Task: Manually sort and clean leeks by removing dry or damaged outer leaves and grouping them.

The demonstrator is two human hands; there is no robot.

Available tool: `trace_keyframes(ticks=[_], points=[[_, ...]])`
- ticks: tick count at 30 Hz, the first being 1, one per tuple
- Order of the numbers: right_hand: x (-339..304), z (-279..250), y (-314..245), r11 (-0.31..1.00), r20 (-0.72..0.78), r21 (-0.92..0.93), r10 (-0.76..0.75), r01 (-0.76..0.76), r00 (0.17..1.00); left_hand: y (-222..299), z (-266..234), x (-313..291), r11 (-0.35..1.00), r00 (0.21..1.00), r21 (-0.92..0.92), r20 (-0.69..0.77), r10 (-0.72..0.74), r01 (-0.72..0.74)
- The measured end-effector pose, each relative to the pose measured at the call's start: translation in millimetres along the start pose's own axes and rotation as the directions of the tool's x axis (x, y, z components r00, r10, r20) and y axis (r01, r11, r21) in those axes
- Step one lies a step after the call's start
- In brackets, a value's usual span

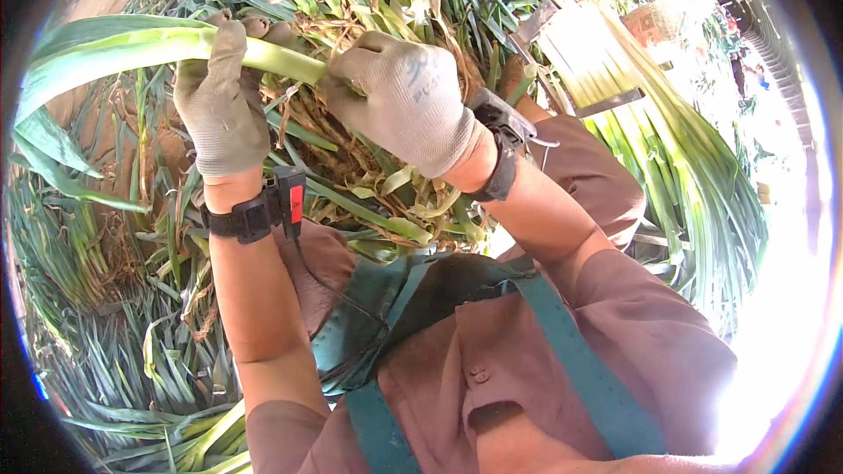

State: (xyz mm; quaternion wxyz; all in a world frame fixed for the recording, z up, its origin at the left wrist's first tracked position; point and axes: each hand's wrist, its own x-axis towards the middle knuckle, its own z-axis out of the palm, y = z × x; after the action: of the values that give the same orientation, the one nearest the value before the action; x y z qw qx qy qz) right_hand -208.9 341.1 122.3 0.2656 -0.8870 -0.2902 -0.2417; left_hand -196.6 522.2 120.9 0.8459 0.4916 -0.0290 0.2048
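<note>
The grey knit-gloved left hand [219, 114] and grey knit-gloved right hand [399, 101] are pinching a long, flat-leaved green leek [132, 48], possibly risking a torn stalk through uneven pulling.

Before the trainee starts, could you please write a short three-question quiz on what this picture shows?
1. True or false: the right hand is bare.
2. Which hand is nearer the leafy end of the held leek: A, the left hand; B, the right hand?
3. Fill in: the neat stack of leeks lies on the person's ___ side.

Key: 1. False, it wears a pale glove. 2. A. 3. Right.
</note>
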Motion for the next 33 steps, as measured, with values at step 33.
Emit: trace_keyframes(ticks=[33], points=[[-50,13,41,-0.16,0.809,0.546,-0.154,-0.822,0.568,-3,-1,8,1.0,0.993,-0.005,-0.122,-0.006,0.005]])
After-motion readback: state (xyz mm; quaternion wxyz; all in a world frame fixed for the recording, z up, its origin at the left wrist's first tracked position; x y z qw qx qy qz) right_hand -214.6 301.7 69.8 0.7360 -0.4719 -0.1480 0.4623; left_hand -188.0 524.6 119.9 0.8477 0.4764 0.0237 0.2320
